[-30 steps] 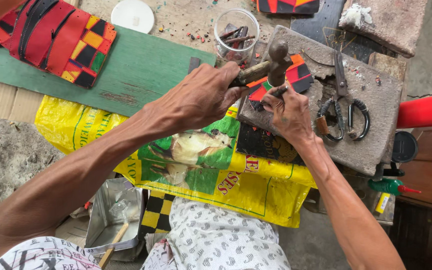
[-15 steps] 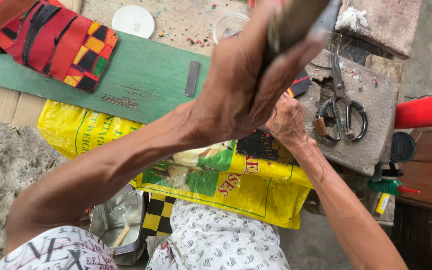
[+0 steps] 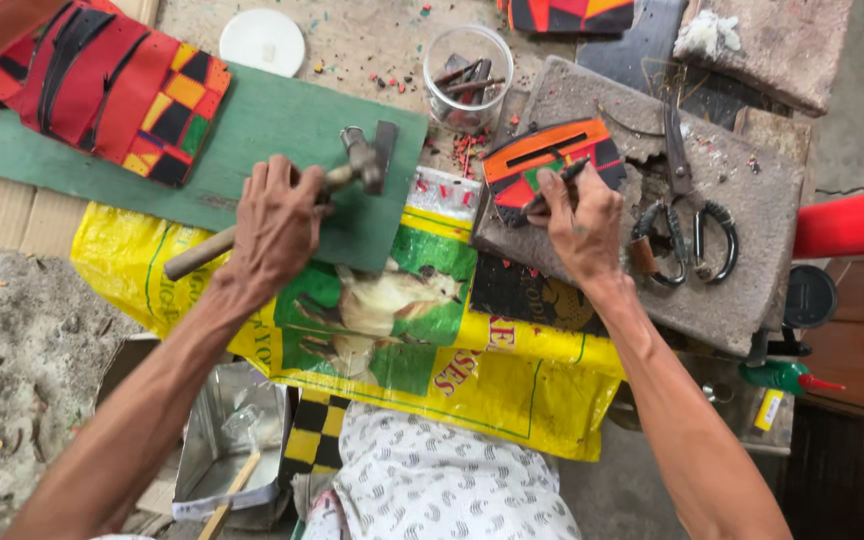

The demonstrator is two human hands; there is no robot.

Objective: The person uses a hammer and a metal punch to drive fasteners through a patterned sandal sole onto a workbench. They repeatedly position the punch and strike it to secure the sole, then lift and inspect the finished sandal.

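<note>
Left hand (image 3: pixel 274 228) gripping hammer (image 3: pixel 337 178) over green board (image 3: pixel 252 130); right hand (image 3: pixel 580 222) fingers pinching metal punch (image 3: pixel 560 186) on orange patchwork piece (image 3: pixel 542 158).

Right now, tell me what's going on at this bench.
A person sits over a cluttered work surface. The left hand grips a wooden-handled metal hammer above a flat green board. The right hand presses a thin dark punch tool onto an orange, black and green patchwork leather piece lying on a grey stone slab. Black-handled scissors lie on the slab beside it, and a clear jar of small tools stands behind.
</note>
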